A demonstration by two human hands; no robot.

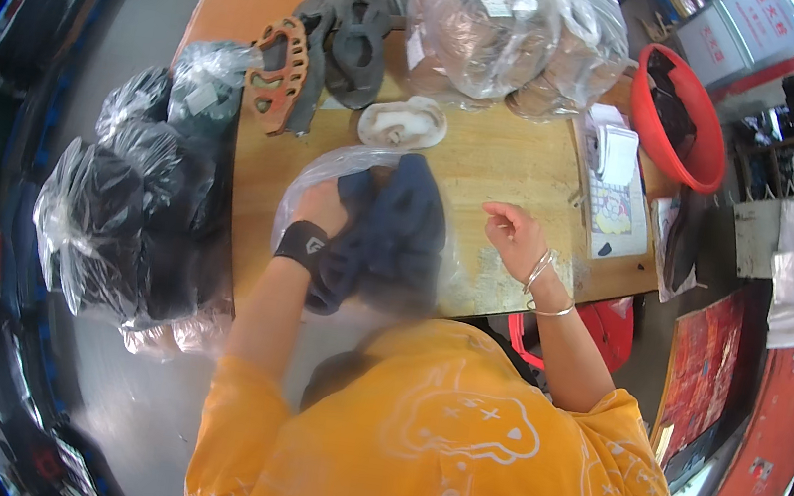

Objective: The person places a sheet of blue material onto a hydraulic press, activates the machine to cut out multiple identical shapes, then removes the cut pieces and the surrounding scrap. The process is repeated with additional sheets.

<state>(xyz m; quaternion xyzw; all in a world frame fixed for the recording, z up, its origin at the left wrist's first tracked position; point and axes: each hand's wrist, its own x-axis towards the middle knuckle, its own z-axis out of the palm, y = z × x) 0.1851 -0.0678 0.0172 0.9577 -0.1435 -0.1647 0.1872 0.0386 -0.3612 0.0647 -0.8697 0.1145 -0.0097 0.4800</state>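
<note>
My left hand, with a black wristband, is closed at the left side of a navy cloth item. Its fingertips are partly hidden by the dark fabric, which it appears to grip. Around the cloth lies a clear plastic bag, and the bundle reaches the table's near edge. My right hand, wearing bangles, hovers over the wood to the right of the bundle. Its fingers are curled in, and nothing shows in them. Just beyond the cloth sits a whitish oval dish, stained inside.
Filled plastic bags with dark contents crowd the left side. Grey shoe-shaped pieces and an orange cut-out frame lie at the far left. A large clear bag stands behind. Papers and a red basin are right.
</note>
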